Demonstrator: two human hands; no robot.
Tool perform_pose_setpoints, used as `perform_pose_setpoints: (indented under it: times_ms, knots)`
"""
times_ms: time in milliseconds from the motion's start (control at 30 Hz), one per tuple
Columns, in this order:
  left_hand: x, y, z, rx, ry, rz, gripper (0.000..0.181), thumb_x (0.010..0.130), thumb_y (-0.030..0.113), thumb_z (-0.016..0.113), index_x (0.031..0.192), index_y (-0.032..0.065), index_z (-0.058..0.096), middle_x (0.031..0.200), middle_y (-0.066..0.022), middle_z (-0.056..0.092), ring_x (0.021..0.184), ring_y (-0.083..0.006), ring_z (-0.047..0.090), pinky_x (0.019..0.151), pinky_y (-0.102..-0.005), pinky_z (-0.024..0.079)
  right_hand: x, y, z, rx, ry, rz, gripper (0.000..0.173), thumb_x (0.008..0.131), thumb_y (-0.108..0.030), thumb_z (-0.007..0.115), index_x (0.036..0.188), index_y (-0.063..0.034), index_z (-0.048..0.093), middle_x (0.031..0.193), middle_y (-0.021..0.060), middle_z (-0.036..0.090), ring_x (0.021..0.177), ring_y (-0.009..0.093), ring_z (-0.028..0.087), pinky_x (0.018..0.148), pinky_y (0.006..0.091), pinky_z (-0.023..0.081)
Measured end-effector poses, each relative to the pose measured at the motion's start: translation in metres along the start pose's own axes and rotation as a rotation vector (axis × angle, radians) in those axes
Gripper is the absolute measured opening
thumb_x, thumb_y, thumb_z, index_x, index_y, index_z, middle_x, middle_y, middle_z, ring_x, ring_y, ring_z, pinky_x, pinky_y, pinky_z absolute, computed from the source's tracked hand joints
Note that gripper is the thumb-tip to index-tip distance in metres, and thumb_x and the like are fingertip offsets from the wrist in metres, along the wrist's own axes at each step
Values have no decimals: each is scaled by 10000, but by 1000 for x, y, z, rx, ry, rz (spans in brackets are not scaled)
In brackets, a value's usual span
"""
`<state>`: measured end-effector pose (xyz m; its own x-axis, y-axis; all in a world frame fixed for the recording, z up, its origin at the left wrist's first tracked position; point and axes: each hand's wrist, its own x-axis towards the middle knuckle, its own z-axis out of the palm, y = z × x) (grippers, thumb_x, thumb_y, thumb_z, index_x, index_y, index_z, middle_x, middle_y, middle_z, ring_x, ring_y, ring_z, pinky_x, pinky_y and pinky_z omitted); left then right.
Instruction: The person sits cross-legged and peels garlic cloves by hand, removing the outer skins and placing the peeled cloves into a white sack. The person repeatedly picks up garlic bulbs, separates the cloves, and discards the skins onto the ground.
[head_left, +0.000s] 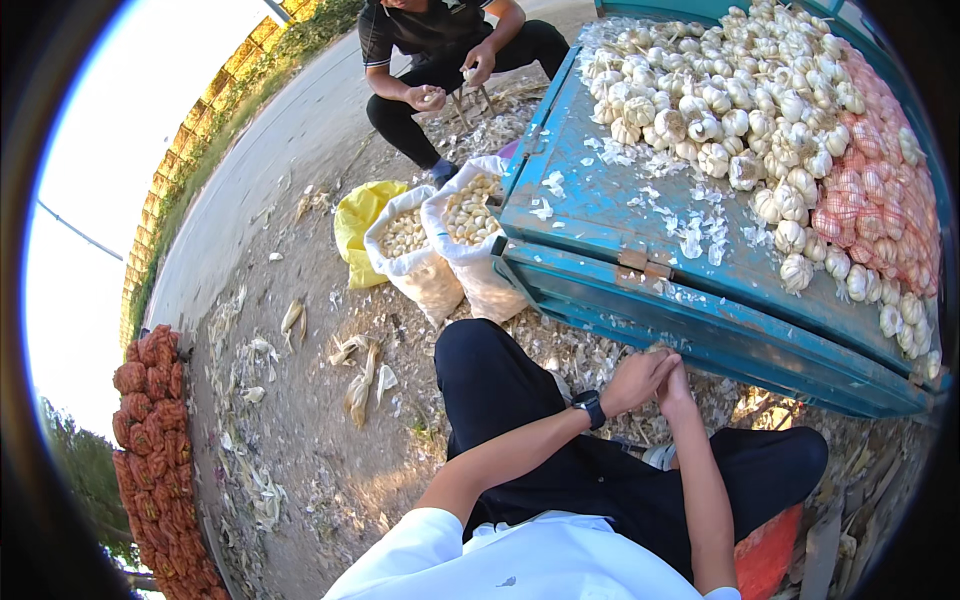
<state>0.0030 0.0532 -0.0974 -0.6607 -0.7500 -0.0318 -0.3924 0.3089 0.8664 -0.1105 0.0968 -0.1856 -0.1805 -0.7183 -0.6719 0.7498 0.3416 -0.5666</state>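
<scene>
My left hand (636, 381), with a dark watch at the wrist, meets my right hand (675, 386) in front of the blue metal cart bed. Both are closed together around something small and pale at the fingertips, perhaps a garlic bulb; the fingers mostly hide it. On the cart's blue panel (577, 195) lies a large heap of garlic bulbs (720, 90), partly beside bulbs in pink mesh bags (870, 195). Loose papery garlic skins (701, 232) are scattered over the panel. Left of the cart stand two white sacks (424, 281) of peeled garlic cloves (469, 210).
A yellow bag (356, 225) rests against the white sacks. Beyond them a person (442, 52) sits holding garlic in both hands. Stacked red mesh bags (154, 450) stand at far left. Dry husks (364, 375) litter the ground; a red seat (769, 555) is under me.
</scene>
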Motion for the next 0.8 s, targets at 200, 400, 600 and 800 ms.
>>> perform_pose_setpoints:
  times_ms: [200,400,600,800]
  knots:
    - [-1,-12,4,-80,-23,9,432,1065,323,397,904,-19,607,765,-235,644,733,-435,619,665,-495,462,-2,2,-2,-15,-18,14,215,1018,-347,455,1016,-204,616,1002,-42,654,940,120,625,828,302,489]
    - [4,-15,6,-88,-82,43,333,1044,318,414,1055,6,529,863,-242,657,805,-442,629,686,-518,471,13,-5,-17,34,32,44,237,1000,-339,469,1014,-181,646,1027,-18,668,986,138,632,871,310,500]
    - [-3,-6,5,-36,-28,25,301,1021,319,501,1114,38,443,834,-267,638,811,-474,617,682,-552,456,18,7,-12,115,7,3,209,969,-368,523,928,-190,624,929,-34,649,898,144,620,835,344,506]
    - [1,6,6,53,-57,108,279,1028,292,490,1095,27,430,793,-285,625,745,-493,604,646,-584,444,48,18,-44,176,-115,-64,196,961,-348,540,900,-181,621,869,-41,630,846,132,611,790,329,503]
